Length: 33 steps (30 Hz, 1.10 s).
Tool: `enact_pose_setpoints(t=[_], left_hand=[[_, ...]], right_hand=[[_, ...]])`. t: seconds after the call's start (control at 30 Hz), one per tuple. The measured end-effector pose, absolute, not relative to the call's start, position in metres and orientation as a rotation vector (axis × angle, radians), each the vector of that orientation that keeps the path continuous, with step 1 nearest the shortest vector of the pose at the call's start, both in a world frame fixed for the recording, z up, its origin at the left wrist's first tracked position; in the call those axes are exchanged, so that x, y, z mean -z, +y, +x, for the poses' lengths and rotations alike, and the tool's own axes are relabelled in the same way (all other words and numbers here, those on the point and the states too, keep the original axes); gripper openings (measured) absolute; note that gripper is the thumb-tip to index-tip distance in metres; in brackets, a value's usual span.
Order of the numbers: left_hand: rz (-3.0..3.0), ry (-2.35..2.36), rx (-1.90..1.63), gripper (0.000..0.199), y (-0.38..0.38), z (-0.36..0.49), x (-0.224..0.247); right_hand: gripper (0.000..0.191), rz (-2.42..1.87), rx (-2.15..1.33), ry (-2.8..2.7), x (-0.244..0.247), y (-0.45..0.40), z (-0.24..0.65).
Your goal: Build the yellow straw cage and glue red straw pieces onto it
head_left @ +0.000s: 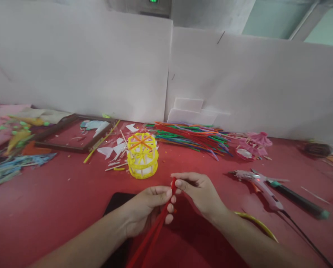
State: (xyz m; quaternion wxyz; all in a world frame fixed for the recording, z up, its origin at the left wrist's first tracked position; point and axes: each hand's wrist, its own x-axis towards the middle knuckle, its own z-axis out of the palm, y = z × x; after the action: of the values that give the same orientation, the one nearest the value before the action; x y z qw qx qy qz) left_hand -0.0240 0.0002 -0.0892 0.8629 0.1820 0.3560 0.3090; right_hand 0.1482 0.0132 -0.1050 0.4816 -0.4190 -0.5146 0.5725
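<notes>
Head view: left hand and right hand angle inward, each grip pinching red strips.

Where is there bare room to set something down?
Mostly bare: between the yellow structure and the glue gun, beyond the right hand; also between the blue strips and left forearm. Crowded: the back, around the frame and coloured stems.
</notes>
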Motion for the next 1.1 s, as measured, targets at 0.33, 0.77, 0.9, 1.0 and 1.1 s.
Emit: enact_pose_setpoints(t=[0.33, 0.77, 0.9, 1.0, 1.1], left_hand=[[0.372, 0.749, -0.676, 0.038, -0.0001, -0.0250, 0.0892], [0.843, 0.961, -0.900, 0.037, -0.0060, -0.0207, 0.0886], [0.907, 0.960, -0.893, 0.037, -0.0071, -0.0230, 0.0886], [0.930, 0.952, -0.887, 0.036, -0.0078, -0.0232, 0.0873], [0.927, 0.969, -0.888, 0.034, -0.0080, -0.0226, 0.0845]], right_hand=[[0.022, -0.996, -1.298, -1.421, 0.1056, 0.0153, 0.1513], [0.026, -1.061, -1.332, -1.221, 0.1056, 0.0137, 0.1474], [0.013, -1.045, -1.257, -1.326, 0.1048, 0.0106, 0.1457], [0.009, -1.028, -1.213, -1.368, 0.1024, 0.0078, 0.1447], [0.008, -1.021, -1.179, -1.372, 0.1001, 0.0058, 0.1440]])
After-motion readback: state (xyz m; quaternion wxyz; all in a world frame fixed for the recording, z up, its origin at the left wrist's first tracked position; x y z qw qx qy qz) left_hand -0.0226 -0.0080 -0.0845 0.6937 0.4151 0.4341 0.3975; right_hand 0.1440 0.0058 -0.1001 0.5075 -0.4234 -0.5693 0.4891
